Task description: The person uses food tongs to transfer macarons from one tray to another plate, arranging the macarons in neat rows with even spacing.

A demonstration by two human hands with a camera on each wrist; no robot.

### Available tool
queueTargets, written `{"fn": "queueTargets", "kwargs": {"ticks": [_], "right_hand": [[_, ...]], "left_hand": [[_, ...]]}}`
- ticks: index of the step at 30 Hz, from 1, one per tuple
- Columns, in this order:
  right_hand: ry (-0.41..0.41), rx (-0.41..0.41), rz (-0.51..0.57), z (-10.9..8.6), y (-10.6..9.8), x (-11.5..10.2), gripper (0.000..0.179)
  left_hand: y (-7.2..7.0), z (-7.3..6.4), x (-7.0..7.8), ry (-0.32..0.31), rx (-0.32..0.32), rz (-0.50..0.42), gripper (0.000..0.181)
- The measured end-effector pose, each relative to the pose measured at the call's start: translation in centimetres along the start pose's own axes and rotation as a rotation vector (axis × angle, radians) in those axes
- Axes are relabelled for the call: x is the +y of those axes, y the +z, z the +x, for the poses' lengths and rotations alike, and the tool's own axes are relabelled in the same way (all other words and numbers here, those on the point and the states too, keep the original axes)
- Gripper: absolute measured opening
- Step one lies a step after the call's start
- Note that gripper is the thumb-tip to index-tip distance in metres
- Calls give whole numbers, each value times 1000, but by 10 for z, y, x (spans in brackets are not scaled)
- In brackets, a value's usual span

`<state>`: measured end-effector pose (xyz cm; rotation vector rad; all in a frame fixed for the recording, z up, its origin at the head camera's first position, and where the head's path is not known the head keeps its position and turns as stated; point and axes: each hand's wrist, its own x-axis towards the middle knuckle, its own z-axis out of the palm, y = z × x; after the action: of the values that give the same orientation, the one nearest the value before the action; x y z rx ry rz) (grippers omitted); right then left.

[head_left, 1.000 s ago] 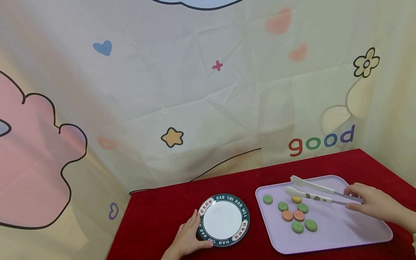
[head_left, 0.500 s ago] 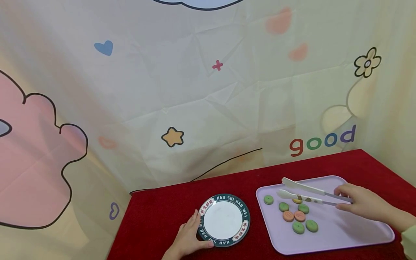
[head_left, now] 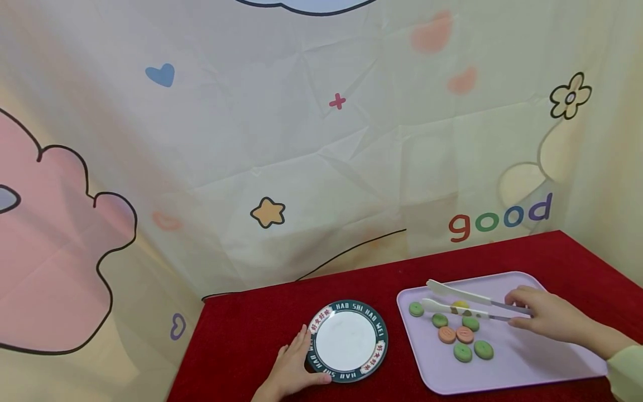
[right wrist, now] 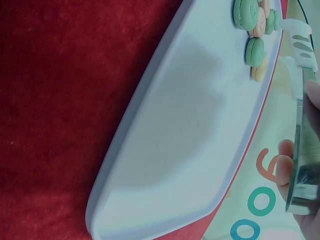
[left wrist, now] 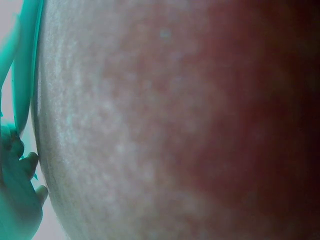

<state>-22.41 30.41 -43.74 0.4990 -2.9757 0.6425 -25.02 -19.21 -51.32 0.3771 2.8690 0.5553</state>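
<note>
In the head view my left hand [head_left: 289,365] lies at the left rim of a round plate [head_left: 346,340] with a dark green lettered border. Its fingers are spread and fairly straight, and the thumb touches the lower rim. My right hand [head_left: 545,315] holds a pair of tongs [head_left: 469,306] with pale tips and metal arms, pinched between fingers and thumb. The tongs' arms stand apart over several macarons, overlapping the yellow macaron [head_left: 460,305]. Close by are a green macaron [head_left: 416,309] and an orange macaron [head_left: 447,334]. Metal arms of the tongs [right wrist: 304,145] show in the right wrist view.
A lilac tray [head_left: 532,363] with a raised rim bears the macarons. Red cloth [head_left: 241,335] covers the table, and a printed curtain [head_left: 321,184] hangs behind. A blurred surface fills most of the left wrist view.
My right hand and the tongs have moved left over the tray, the tips going from above the yellow macaron toward the leftmost green one. The left hand and plate have stayed put.
</note>
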Motion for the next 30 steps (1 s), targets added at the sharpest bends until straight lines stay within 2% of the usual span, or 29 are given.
{"fn": "queueTargets", "kwargs": {"ticks": [12, 30], "right_hand": [[-37, -23, 6, 6, 7, -7, 29], [-42, -67, -36, 15, 12, -17, 27]], "left_hand": [[1, 1, -2, 4, -6, -10, 114], [1, 0, -1, 9, -1, -15, 114]]}}
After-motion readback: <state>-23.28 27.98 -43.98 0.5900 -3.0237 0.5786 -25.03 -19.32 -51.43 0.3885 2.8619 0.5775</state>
